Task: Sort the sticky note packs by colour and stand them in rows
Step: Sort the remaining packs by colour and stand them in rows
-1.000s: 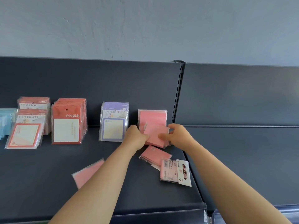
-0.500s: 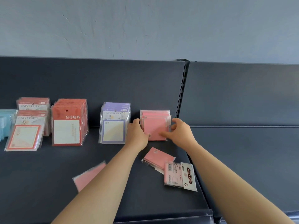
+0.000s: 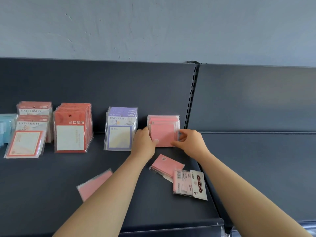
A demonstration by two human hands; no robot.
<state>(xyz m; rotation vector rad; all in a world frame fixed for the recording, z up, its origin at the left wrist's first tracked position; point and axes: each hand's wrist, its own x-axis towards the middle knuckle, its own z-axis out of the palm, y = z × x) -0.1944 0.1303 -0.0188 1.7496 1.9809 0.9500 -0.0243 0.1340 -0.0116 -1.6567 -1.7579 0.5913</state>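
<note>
A row of plain pink sticky note packs (image 3: 163, 132) stands upright against the shelf's back panel. My left hand (image 3: 144, 142) holds the front pack's left edge, thumb on its face. My right hand (image 3: 189, 142) pinches its right edge. Three more pink packs lie flat on the shelf: one (image 3: 166, 165) just below the row, one (image 3: 189, 184) back side up with a "STICKY NOTE" label, and one (image 3: 93, 184) partly hidden under my left forearm.
Further left stand a purple row (image 3: 120, 130), a red row (image 3: 72, 129), two orange-red "UNIVERSITY" rows (image 3: 30, 132) and light blue packs (image 3: 6, 127) at the frame edge. A slotted upright (image 3: 192, 96) divides the dark shelf (image 3: 51, 185) from the adjoining bay.
Both hands brought a tilted pink pack up to the standing pink row and set it upright at the front. The flat packs have not moved.
</note>
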